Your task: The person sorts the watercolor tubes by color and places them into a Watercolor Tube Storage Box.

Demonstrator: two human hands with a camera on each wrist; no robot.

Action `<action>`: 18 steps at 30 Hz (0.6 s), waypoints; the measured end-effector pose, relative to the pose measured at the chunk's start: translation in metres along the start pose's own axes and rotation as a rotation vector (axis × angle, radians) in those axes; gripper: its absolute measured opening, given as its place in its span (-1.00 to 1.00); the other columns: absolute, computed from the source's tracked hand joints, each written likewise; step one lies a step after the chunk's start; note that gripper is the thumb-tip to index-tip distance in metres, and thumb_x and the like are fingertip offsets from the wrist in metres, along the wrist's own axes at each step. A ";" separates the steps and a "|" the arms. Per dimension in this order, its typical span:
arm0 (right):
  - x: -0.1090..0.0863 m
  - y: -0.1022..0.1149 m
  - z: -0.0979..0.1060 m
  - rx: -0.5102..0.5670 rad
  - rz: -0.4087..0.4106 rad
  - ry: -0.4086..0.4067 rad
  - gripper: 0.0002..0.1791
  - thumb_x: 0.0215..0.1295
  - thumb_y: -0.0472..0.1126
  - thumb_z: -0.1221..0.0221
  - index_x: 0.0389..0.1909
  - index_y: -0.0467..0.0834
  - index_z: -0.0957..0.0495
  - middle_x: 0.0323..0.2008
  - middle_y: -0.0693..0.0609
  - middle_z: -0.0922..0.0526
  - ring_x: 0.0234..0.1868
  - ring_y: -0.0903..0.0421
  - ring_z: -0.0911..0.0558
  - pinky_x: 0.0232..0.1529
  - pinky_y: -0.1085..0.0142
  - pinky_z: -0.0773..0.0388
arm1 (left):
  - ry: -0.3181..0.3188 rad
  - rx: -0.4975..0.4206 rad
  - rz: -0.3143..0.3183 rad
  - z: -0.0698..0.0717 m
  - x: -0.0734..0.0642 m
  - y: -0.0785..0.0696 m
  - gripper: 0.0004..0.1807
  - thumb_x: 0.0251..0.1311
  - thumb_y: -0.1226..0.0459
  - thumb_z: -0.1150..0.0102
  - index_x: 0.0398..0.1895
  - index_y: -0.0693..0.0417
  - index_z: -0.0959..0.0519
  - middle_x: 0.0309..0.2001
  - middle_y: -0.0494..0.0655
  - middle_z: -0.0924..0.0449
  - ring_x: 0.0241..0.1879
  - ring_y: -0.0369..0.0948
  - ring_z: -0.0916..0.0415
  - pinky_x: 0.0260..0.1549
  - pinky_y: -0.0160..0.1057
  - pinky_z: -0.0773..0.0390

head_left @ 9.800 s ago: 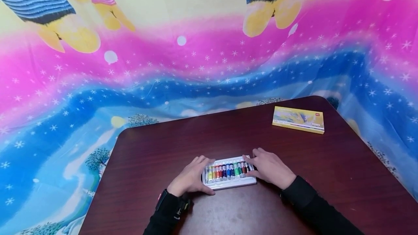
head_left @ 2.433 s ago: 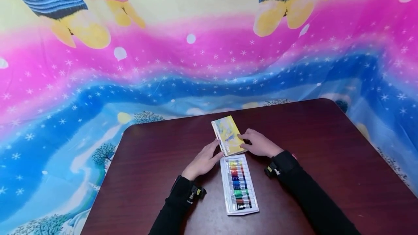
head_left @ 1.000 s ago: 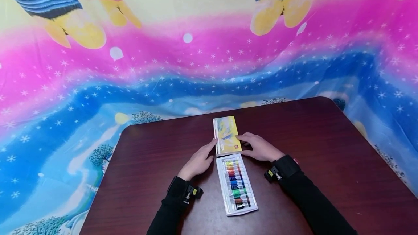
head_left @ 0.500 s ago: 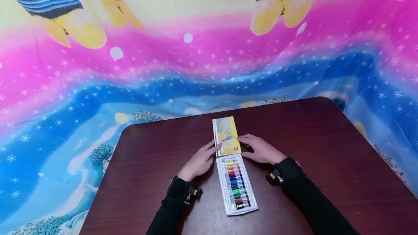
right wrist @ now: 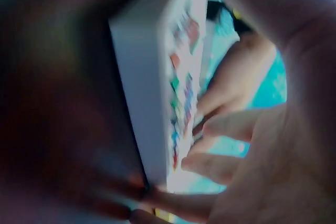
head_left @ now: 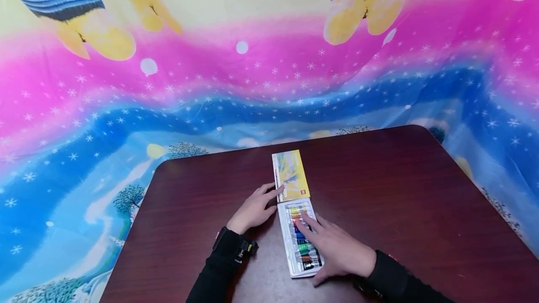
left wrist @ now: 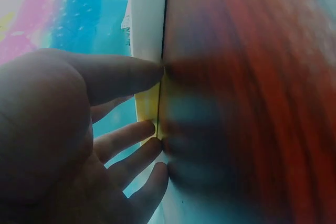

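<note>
A yellow paint box point(head_left: 292, 172) lies flat on the table with its near end against a white tray point(head_left: 284, 233) of colourful paint tubes point(head_left: 309, 257). My left hand point(head_left: 252, 209) is at the box's left edge, its index finger on the near left corner and its thumb beside the tray. In the left wrist view its fingertips meet the edge of the box and tray. Spread over the tray's right side is my right hand point(head_left: 338, 249), fingers above the tubes and thumb by the near right corner. It hides some tubes. The right wrist view is blurred.
The dark wooden table point(head_left: 189, 228) has rounded far corners. A colourful printed cloth point(head_left: 236, 78) hangs around its back and sides. Black sleeves and small wrist-worn cameras cover both wrists.
Earlier, the tray turned from crosswise to lengthwise and the box came from the back right to its far end. Since half a second ago, my right hand has left the box and moved over the tray.
</note>
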State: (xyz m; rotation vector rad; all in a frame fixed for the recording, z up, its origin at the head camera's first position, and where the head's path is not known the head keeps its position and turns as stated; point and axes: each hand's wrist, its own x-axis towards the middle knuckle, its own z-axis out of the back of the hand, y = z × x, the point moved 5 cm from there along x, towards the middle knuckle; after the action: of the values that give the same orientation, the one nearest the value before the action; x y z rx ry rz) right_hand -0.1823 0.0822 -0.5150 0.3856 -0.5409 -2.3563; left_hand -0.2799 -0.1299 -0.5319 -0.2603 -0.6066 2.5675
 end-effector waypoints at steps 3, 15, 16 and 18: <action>0.001 0.003 -0.003 -0.055 -0.027 0.009 0.38 -0.13 0.37 -0.56 0.62 -0.18 -0.14 0.62 -0.20 -0.12 0.56 -0.36 -0.21 0.37 -0.26 -0.41 | -0.016 0.031 -0.018 0.001 -0.002 -0.001 -0.37 0.51 0.20 -0.14 0.60 -0.19 -0.28 0.52 0.12 -0.27 0.47 0.09 -0.30 0.32 0.09 -0.49; 0.001 -0.024 0.017 -0.085 -0.041 0.029 0.37 -0.23 0.27 -0.65 0.59 -0.20 -0.21 0.60 -0.12 -0.21 0.51 -0.12 -0.37 0.32 -0.17 -0.49 | -0.099 0.131 -0.063 0.014 -0.006 0.002 -0.46 0.45 0.20 -0.24 0.47 -0.19 -0.47 0.16 0.01 -0.52 0.15 -0.03 -0.44 0.05 -0.02 -0.56; 0.001 -0.027 0.018 -0.082 -0.043 0.038 0.37 -0.23 0.26 -0.65 0.60 -0.18 -0.20 0.60 -0.09 -0.21 0.50 -0.10 -0.38 0.31 -0.15 -0.50 | -0.108 0.136 -0.069 0.015 -0.006 0.003 -0.47 0.43 0.21 -0.26 0.45 -0.19 -0.50 0.15 0.01 -0.52 0.16 -0.02 -0.43 0.05 -0.01 -0.54; 0.001 -0.034 0.022 -0.072 -0.042 0.054 0.36 -0.22 0.23 -0.65 0.61 -0.15 -0.19 0.60 -0.05 -0.22 0.49 -0.07 -0.39 0.29 -0.11 -0.53 | -0.123 0.145 -0.078 0.017 -0.007 0.005 -0.50 0.40 0.22 -0.30 0.39 -0.19 -0.56 0.23 0.02 -0.49 0.27 0.02 -0.39 0.13 0.06 -0.52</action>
State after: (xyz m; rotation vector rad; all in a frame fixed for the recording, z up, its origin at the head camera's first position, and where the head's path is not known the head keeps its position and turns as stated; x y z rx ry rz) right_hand -0.2103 0.1109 -0.5122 0.4295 -0.4250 -2.3911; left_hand -0.2811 -0.1433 -0.5186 -0.0299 -0.4618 2.5500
